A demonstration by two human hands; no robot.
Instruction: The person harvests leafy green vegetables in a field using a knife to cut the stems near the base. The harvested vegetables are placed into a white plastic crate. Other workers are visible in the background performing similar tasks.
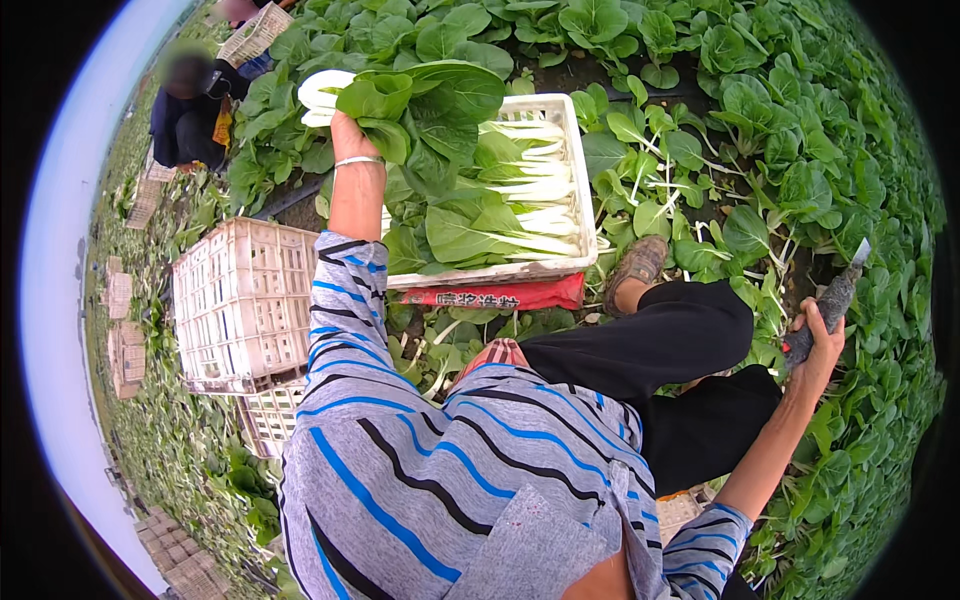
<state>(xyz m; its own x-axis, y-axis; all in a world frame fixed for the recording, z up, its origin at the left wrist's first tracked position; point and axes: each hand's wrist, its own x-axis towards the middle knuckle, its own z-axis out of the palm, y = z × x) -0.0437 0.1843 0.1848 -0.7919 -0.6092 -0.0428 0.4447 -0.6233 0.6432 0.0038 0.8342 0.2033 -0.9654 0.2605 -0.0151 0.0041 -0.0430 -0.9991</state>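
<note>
My left hand (349,139) grips a bunch of leafy greens with thick white stalks (420,105), held over the left part of a white plastic crate (587,180). Inside the crate lie rows of the same greens (525,202), many with their white stalks toward the right side. A red bag with writing (517,294) lies under the crate's near edge. Out to the right, away from the crate, my right hand (821,341) is closed around the dark, wrapped handle of a knife (844,292), its short blade pointing up and outward.
Stacked plastic crates (244,307) stand left of my arm. Uncut leafy plants (810,150) grow ahead and right; loose leaves and stalks (697,225) litter the soil beside my shoe (637,270). A co-worker (187,112) crouches at upper left, another person partly visible beyond, near a crate (255,34).
</note>
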